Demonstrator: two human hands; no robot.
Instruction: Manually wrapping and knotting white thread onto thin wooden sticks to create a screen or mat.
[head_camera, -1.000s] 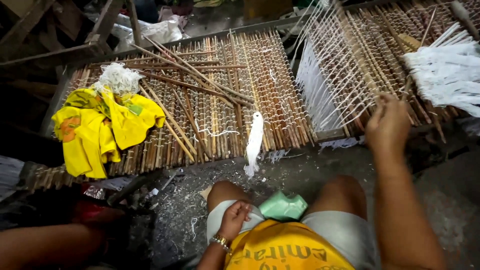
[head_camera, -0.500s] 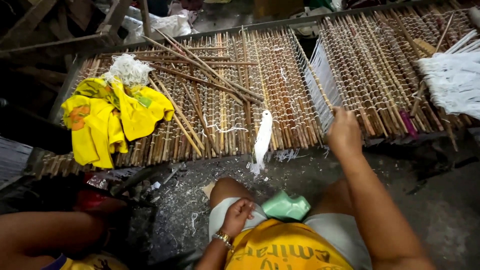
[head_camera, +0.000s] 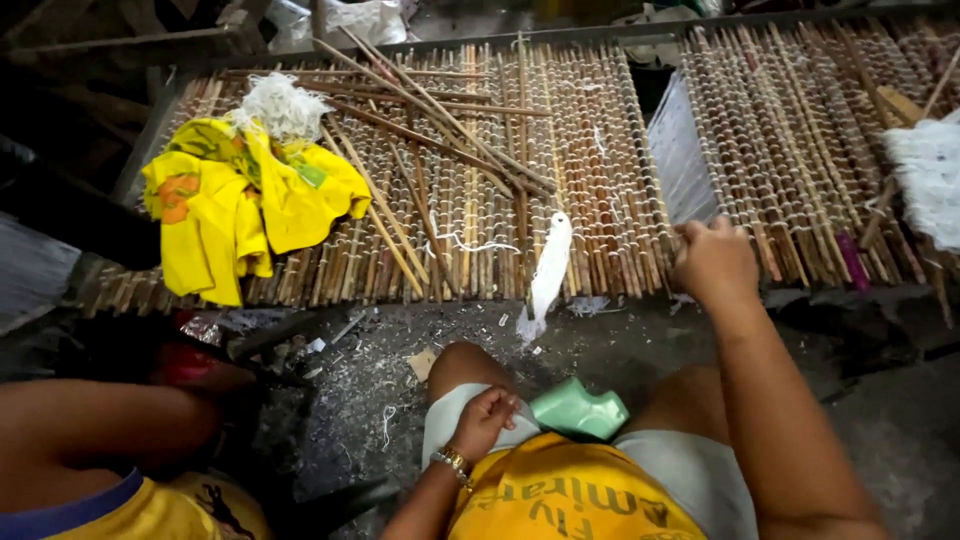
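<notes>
We look down from the head camera, and our right hand (head_camera: 712, 262) is out at the near edge of the woven stick mat (head_camera: 600, 190), fingers curled down onto the sticks where a sheaf of white threads (head_camera: 678, 160) fans up and away from the knuckles; the grip looks closed on the mat's edge, though exactly which stick or thread is pinched we cannot tell. The mat of thin bamboo sticks bound with white cord lies flat and wide in front of us, running left and right past the hand. Our left hand (head_camera: 487, 418) rests loosely curled on our left thigh, holding nothing that we can see, a bracelet at the wrist. Just beside it, between our knees, sits a pale green plastic object (head_camera: 580, 408). A white strip (head_camera: 549, 268) hangs off the mat's front edge, between the two hands. Loose longer sticks (head_camera: 430, 110) lie crosswise on top of the mat, and farther left a crumpled yellow cloth (head_camera: 240, 200) is heaped there, with a tuft of white yarn (head_camera: 282, 102) touching its top. At lower left another person's arm (head_camera: 100, 430) comes in, well apart from our hands.
</notes>
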